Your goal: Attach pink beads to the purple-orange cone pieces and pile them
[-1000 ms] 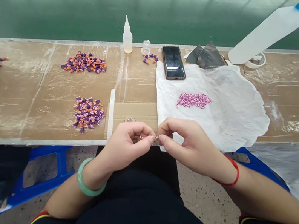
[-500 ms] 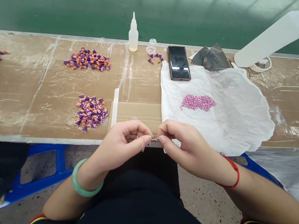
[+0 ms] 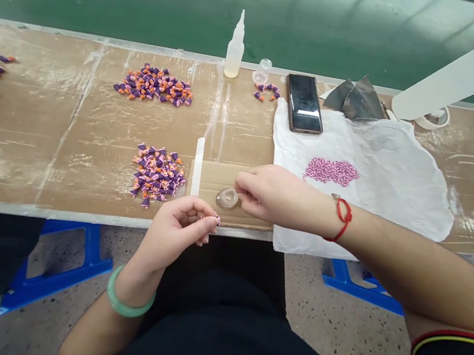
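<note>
My left hand [image 3: 186,223], below the table's front edge, pinches a tiny pinkish piece [image 3: 217,221] between thumb and index finger; most of it is hidden. My right hand [image 3: 257,192] is closed in a pinch right beside a small round clear dish [image 3: 227,198] on a cardboard pad [image 3: 214,175]; its fingertips hide whatever they may hold. Left of the pad lies a heap of small purple, pink and orange figures [image 3: 158,175]. Many tiny pink striped pieces [image 3: 332,171] are spread on a white cloth [image 3: 396,174] to the right.
A white strip [image 3: 198,165] lies along the pad's left side. Farther back are another heap of figures [image 3: 155,85], a dropper bottle [image 3: 235,50], a small clear jar [image 3: 262,71], a phone [image 3: 304,104], dark sheets [image 3: 361,99], a tape roll [image 3: 435,118] and a large white bottle [image 3: 467,76].
My right hand has moved from beside my left fingertips forward and left to the clear dish. My left hand stays low, still pinching. The view has shifted slightly.
</note>
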The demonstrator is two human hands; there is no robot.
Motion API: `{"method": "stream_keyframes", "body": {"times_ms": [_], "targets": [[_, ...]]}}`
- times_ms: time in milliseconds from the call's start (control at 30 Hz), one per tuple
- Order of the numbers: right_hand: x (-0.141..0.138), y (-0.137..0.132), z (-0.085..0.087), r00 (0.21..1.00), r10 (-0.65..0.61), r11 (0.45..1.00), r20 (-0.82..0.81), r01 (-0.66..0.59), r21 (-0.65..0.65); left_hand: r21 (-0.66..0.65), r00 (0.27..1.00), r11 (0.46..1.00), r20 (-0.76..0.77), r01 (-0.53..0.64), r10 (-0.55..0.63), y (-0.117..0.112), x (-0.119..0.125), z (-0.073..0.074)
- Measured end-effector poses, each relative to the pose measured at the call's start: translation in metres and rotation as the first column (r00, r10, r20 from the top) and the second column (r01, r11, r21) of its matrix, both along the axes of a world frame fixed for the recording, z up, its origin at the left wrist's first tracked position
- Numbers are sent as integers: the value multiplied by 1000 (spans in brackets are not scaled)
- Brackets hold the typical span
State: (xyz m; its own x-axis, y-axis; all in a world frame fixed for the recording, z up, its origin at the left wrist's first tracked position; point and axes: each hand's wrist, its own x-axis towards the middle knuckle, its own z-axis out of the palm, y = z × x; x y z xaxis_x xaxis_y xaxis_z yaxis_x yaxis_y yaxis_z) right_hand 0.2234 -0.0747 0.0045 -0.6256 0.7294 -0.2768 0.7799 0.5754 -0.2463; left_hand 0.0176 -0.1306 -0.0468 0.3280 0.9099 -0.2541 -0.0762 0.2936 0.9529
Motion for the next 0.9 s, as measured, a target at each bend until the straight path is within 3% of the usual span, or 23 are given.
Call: {"method": "stream_keyframes", "body": {"times_ms": [300, 433, 533, 600, 700, 900], "targets": [[-13, 6, 7, 995, 77, 997, 60, -79, 20, -30, 1000, 999, 18, -17, 18, 2, -4, 0], [-8, 4, 11, 998, 17, 1000, -55, -17, 2, -19, 996, 998, 62, -65, 66, 0, -3, -1], [-4, -6, 19, 939, -118, 984, -324, 68, -162, -12, 974, 990, 177, -142, 142, -4, 0, 2], [-2, -14, 24, 846, -263, 932, -464, 98, -350, 4, 952, 984, 253, -179, 172, -7, 4, 7], [-3, -27, 31, 740, -413, 836, -532, 75, -544, 48, 931, 979, 322, -196, 171, -10, 9, 15], [-3, -39, 37, 673, -476, 788, -566, 40, -614, 113, 931, 971, 325, -211, 164, -14, 13, 25]]}}
